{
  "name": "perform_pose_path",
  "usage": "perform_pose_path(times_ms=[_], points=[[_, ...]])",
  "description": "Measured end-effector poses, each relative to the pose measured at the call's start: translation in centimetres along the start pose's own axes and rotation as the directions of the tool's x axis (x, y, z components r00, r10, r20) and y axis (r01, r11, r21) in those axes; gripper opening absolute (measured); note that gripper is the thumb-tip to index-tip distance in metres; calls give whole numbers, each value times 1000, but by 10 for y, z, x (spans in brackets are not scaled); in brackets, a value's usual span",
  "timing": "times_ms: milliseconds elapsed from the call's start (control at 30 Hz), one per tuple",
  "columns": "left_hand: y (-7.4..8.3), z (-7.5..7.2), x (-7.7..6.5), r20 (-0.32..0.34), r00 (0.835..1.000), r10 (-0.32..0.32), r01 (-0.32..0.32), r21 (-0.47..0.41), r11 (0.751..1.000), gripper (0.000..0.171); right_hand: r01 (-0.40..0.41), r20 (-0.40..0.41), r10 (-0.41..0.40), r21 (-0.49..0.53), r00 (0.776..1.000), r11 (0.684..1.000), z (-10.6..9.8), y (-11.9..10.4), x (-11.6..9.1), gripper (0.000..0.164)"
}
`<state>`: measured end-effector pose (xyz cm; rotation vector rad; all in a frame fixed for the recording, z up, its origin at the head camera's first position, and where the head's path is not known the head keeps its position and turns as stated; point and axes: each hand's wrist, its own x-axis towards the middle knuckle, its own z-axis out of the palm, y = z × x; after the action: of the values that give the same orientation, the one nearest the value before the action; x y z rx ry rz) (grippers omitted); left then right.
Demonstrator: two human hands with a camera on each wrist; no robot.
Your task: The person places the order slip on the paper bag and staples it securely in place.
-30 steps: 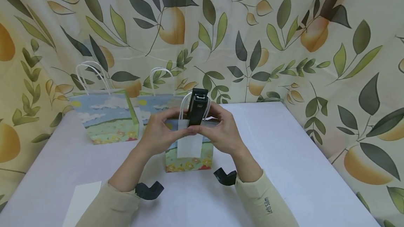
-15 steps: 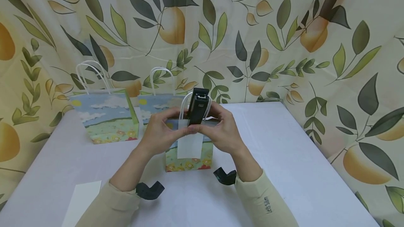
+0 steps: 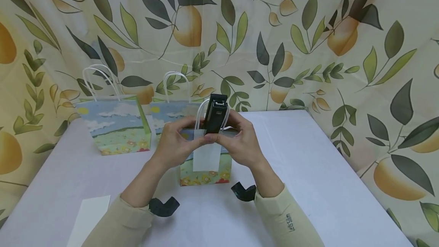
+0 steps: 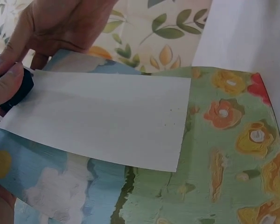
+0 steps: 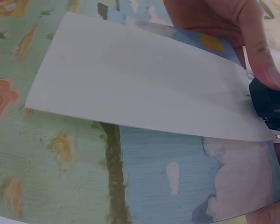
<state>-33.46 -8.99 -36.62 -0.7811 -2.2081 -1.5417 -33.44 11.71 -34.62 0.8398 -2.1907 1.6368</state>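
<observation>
A small paper gift bag (image 3: 223, 169), printed with sky and flowers, stands on the table between my hands. A white card (image 3: 207, 159) hangs flat against its front, its upper end at the bag's top edge. Over that edge, between the white handles, a black stapler (image 3: 216, 115) points up and away. My left hand (image 3: 171, 144) and right hand (image 3: 242, 142) grip it from both sides, thumbs meeting on its near end. In the right wrist view the stapler (image 5: 270, 105) sits right at the card's end. My other fingers are mostly hidden behind the bag.
Two more gift bags with the same print, one at the left (image 3: 120, 125) and one behind my left hand (image 3: 175, 113), stand farther back. A white sheet (image 3: 90, 216) lies by my left sleeve. A patterned curtain (image 3: 233, 48) hangs behind the white table (image 3: 291, 155).
</observation>
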Motion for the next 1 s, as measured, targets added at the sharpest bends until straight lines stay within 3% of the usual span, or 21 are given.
perform_pose_path(times_ms=[333, 633, 833, 1000], points=[[2, -6, 1, 29, 999, -26, 25, 27, 999, 40, 12, 36, -12, -5, 999, 1000, -3, -4, 3, 59], [5, -16, 1, 115, 991, -67, 51, 136, 989, 59, 14, 60, -13, -1, 998, 1000, -4, -5, 3, 62], [3, -16, 3, 122, 990, -71, 52, 156, 986, 37, 21, 74, -21, 8, 997, 1000, -10, -7, 2, 66], [4, -15, 4, 101, 990, -95, 80, 146, 986, 30, 69, 69, -70, 17, 995, 998, -18, -10, 3, 74]])
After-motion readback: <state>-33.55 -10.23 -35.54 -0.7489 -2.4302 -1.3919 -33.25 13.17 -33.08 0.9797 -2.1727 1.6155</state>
